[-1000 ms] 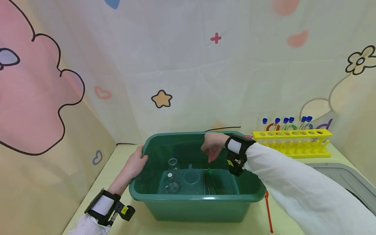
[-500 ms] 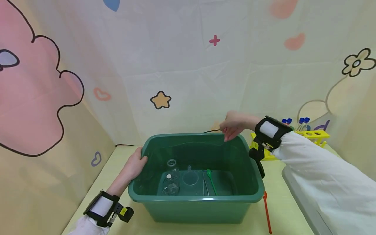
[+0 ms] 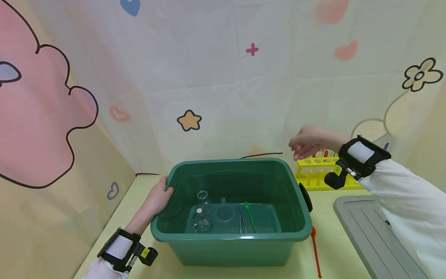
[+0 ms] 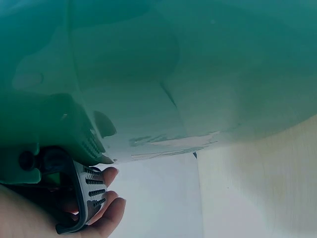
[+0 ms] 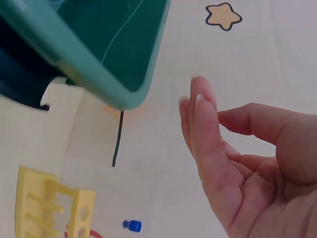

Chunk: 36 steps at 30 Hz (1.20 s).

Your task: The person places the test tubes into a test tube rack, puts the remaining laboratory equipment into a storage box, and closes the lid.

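In the head view a green plastic tub [image 3: 230, 250] stands on the table. My left hand [image 3: 158, 197] grips its left end; the left wrist view has the fingers [image 4: 113, 213] curled round a grey-and-black handle [image 4: 89, 191]. To the right of the tub, my right hand [image 3: 308, 141] is raised in front of the yellow test tube rack [image 3: 313, 180]. Its fingers are loosely bent with nothing between them. Inside the tub lie clear glass bottles [image 3: 202, 223], a round clear piece [image 3: 224, 212], metal tweezers [image 3: 242, 221] and a green spoon [image 3: 249, 216].
A red long-handled spoon [image 3: 316, 252] lies right of the tub. Beyond it is a grey ridged panel [image 3: 369, 232]. The right wrist view catches a blue-capped tube [image 5: 132, 225] by the rack. A patterned curtain [image 3: 216, 93] hangs behind the table.
My right hand has come up out of the tub and moved right, across the rim to the rack, covering part of it. The left hand keeps its hold.
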Each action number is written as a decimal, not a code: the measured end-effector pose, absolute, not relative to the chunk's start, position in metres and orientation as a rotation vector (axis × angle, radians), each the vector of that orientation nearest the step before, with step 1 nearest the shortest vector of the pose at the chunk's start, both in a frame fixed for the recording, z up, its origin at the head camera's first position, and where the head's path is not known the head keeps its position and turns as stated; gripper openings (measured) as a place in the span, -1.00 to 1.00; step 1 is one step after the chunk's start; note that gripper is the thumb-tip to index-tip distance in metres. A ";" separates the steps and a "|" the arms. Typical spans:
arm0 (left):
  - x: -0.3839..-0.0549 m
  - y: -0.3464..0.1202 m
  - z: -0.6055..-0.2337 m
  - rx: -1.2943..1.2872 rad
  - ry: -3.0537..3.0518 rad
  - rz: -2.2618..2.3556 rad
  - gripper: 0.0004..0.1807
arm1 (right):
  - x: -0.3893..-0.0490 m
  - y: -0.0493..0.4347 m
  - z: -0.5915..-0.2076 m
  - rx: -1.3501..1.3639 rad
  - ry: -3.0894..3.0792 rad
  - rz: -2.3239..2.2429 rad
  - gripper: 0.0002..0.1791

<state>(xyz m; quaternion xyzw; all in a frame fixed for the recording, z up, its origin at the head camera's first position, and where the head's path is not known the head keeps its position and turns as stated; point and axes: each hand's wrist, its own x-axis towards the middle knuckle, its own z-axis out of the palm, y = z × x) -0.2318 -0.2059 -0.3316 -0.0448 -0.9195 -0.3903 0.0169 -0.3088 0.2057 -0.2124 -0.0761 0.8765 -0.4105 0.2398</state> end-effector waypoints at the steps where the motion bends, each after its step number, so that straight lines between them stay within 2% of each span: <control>1: -0.232 -0.206 -0.332 -0.137 -2.857 -1.216 -0.56 | -0.308 0.210 -0.214 -0.201 2.399 -1.126 -0.74; 11: -0.233 -0.207 -0.333 -0.129 -2.857 -1.221 -0.55 | -0.300 0.248 -0.237 -0.130 2.417 -1.130 -0.73; 21: -0.230 -0.206 -0.332 -0.145 -2.850 -1.185 -0.56 | -0.293 0.263 -0.275 0.032 2.319 -1.179 -0.81; 30: -0.230 -0.206 -0.332 -0.141 -2.849 -1.173 -0.56 | -0.277 0.268 -0.316 0.095 2.338 -1.208 -0.70; 36: -0.231 -0.206 -0.331 -0.139 -2.848 -1.187 -0.57 | -0.262 0.266 -0.342 0.111 2.355 -1.158 -0.83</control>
